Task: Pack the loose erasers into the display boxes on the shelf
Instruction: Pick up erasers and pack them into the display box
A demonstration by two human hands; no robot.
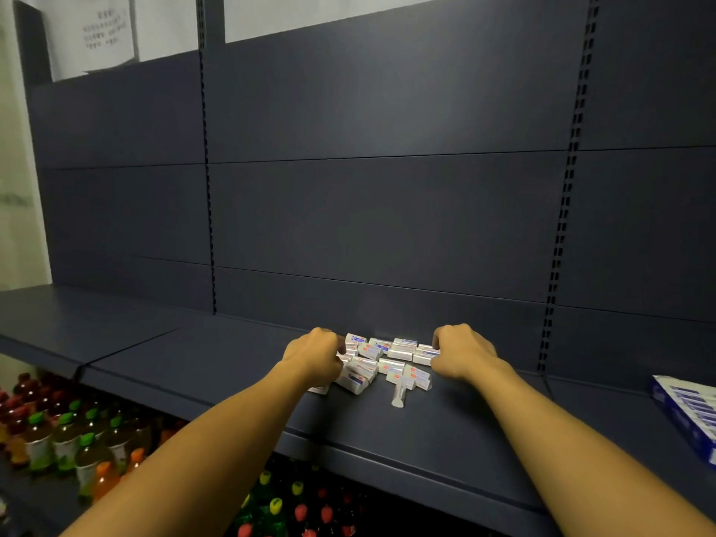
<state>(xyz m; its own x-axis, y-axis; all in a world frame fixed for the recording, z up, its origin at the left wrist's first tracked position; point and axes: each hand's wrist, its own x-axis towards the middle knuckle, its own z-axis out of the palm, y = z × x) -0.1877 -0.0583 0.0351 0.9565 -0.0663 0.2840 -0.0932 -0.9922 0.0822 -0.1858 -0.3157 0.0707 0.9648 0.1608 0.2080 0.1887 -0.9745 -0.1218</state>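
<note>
A heap of several small white erasers [387,362] in red-and-blue printed sleeves lies on the dark shelf [232,366], close to the back panel. My left hand [315,356] sits at the heap's left side with curled fingers touching the erasers there. My right hand [463,352] is at the heap's right side, its curled fingertips on the outer erasers. One eraser [399,397] lies apart at the front of the heap. A blue-and-white display box [687,410] lies on the shelf at the far right, cut off by the frame edge.
The shelf's front edge [387,463] runs diagonally below my forearms. On the lower shelf stand several drink bottles [77,439] with green, orange and red caps. The slotted upright [558,246] and the back panel rise behind the heap.
</note>
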